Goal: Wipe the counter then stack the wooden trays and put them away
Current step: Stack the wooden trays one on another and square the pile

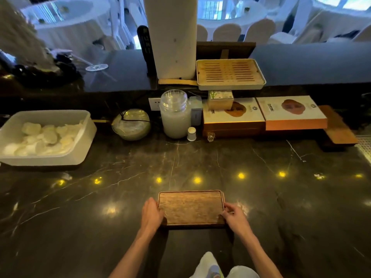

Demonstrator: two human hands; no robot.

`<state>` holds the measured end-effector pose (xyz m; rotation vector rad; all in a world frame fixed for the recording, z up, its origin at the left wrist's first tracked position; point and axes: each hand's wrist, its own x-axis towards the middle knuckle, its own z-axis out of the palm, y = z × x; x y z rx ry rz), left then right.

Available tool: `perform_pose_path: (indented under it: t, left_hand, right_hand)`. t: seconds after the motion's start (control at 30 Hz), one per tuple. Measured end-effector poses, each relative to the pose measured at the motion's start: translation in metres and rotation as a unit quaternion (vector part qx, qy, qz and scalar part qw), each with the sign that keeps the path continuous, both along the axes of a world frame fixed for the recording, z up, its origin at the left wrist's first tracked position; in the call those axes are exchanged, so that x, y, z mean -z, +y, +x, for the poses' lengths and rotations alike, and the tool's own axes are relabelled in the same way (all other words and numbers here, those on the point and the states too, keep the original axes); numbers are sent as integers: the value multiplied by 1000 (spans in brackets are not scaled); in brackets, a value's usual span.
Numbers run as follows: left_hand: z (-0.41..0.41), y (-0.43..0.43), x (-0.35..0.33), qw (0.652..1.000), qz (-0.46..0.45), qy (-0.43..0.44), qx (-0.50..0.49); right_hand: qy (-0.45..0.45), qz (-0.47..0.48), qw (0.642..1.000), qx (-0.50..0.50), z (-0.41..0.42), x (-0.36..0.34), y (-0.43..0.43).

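Note:
A dark wooden tray (pixel 190 206) with a pale rim lies flat on the black marble counter (pixel 281 197), near its front edge. My left hand (pixel 151 214) grips the tray's left short side, fingers curled around the edge. My right hand (pixel 233 215) holds the right short side near the front corner. I cannot tell whether more trays lie stacked beneath it. Another wooden board (pixel 339 127) rests at the back right, partly under an orange box. No cloth is in view.
A white tub of round white pieces (pixel 48 135) stands at the left. Along the back sit a glass bowl (pixel 131 124), a lidded jar (pixel 175 114), a small white shaker (pixel 191 133), gift boxes (pixel 232 115) and a slatted tea tray (pixel 229 74) on the raised ledge.

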<state>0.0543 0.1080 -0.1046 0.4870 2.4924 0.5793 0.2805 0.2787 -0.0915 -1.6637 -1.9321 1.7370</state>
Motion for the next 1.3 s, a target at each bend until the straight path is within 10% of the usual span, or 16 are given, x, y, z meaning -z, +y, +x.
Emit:
perform_pose_path:
  t: [1.3]
  left_hand:
    - [1,-3,-1,992,73,-98,24]
  right_hand:
    - [56,-64,994,63,10,14,-17]
